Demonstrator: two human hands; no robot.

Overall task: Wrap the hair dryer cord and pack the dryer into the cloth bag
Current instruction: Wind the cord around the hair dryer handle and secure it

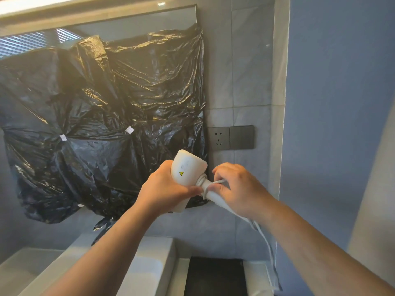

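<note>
A white hair dryer (188, 167) is held up in front of the wall, its barrel pointing up and away. My left hand (165, 186) grips the dryer's body from the left. My right hand (237, 186) is closed around the handle and pinches the white cord (218, 182), which loops around the top of the handle. The loose end of the cord (267, 246) hangs down under my right forearm. No cloth bag is in view.
Black plastic sheeting (106, 124) covers the mirror on the left. A dark wall socket (219, 138) with a switch plate (242, 137) sits just above the dryer. A white basin counter (149, 263) and a dark panel (213, 276) lie below.
</note>
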